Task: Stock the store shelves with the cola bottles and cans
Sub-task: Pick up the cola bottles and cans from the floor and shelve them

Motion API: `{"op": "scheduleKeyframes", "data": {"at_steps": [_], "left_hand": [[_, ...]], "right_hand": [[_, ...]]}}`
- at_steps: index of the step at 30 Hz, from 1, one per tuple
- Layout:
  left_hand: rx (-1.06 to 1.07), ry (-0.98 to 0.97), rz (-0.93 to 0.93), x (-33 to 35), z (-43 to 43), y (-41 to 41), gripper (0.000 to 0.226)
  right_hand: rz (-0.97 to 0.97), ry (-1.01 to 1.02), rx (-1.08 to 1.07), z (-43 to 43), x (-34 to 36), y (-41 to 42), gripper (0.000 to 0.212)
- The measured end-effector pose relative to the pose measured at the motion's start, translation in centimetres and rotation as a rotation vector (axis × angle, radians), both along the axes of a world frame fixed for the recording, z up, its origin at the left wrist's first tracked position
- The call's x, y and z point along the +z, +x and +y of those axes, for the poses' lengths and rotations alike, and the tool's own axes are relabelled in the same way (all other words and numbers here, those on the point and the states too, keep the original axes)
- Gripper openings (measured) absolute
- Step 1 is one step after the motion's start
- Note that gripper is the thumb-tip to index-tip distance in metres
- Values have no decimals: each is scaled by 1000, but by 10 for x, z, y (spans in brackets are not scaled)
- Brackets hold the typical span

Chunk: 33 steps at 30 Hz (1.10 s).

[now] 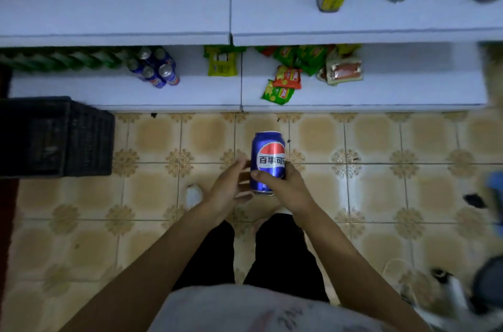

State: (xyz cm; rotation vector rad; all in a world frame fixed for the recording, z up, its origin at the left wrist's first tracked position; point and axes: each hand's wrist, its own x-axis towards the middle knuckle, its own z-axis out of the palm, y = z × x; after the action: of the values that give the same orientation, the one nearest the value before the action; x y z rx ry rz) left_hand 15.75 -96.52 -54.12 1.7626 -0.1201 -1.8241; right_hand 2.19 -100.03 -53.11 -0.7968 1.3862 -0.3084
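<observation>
While the right hand (289, 190) clamps a glossy blue cylindrical can (268, 150), the left hand (227, 190) lies slack beside it.

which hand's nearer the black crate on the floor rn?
Left. The left hand is to the right of the black crate, apart from it; the right hand is farther right, gripping the cola can.

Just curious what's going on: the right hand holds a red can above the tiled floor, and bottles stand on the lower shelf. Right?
Not quite: the can is blue, not red, as the head view shows. The right hand does hold it above the tiled floor, and bottles do stand on the lower shelf.
</observation>
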Motion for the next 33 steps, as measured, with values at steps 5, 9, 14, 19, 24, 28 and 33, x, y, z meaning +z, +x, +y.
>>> {"op": "scheduleKeyframes", "data": {"at_steps": [5, 9, 14, 19, 24, 28, 33], "left_hand": [[195, -139, 139, 57, 35, 31, 31], [287, -229, 210, 81, 52, 92, 35], [124, -487, 147, 114, 90, 201, 54], [147, -675, -26, 146, 131, 315, 65], [145, -906, -472, 186, 139, 384, 73], [82, -1041, -772, 214, 122, 413, 77], [109, -1172, -786, 243, 70, 421, 80]], "right_hand": [[29, -171, 199, 17, 65, 42, 55], [-7, -304, 299, 35, 101, 95, 66], [-96, -419, 320, 72, 141, 202, 60], [-215, -411, 432, 104, 170, 298, 69], [-303, -453, 259, 106, 203, 364, 88], [-370, -618, 211, 91, 229, 401, 69], [-366, -890, 50, 58, 261, 427, 62]]}}
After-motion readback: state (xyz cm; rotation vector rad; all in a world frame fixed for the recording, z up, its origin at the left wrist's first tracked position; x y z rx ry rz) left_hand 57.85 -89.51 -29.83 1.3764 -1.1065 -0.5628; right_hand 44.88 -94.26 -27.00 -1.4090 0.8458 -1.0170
